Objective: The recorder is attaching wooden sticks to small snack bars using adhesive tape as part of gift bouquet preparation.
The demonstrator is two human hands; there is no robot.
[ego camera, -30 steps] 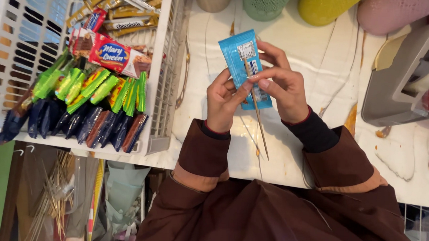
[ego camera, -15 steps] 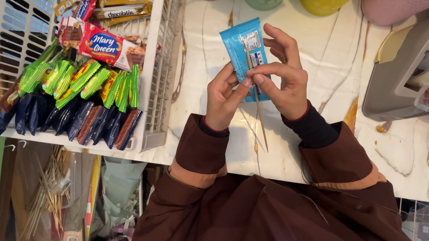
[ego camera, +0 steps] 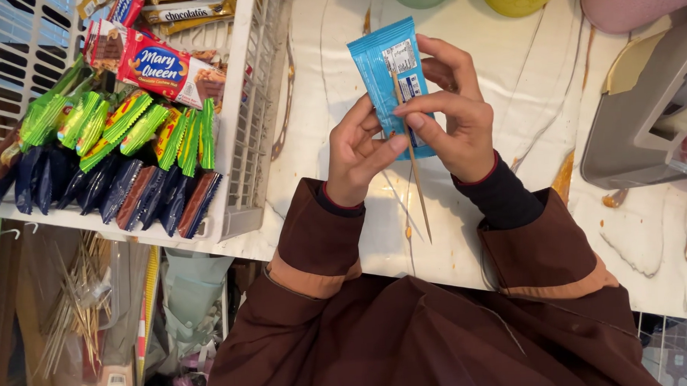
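Both my hands hold a small blue snack packet (ego camera: 385, 66) above a white marbled table (ego camera: 332, 79). My left hand (ego camera: 357, 151) grips the packet's lower left edge with its thumb on the front. My right hand (ego camera: 451, 109) presses a thin wooden skewer (ego camera: 413, 171) against the packet's back side, pinched between thumb and forefinger. The skewer runs down past the packet toward the table's near edge. Brown sleeves cover both arms.
A white plastic basket (ego camera: 243, 143) at the left holds several green, dark blue and brown snack packets and a red biscuit pack (ego camera: 164, 70). A grey tape dispenser (ego camera: 638, 122) stands at the right. Green, yellow and pink containers line the far edge. More skewers (ego camera: 73, 309) sit below the table.
The packet and both hands have shifted slightly up and away from me. The grip on packet and skewer stays the same.
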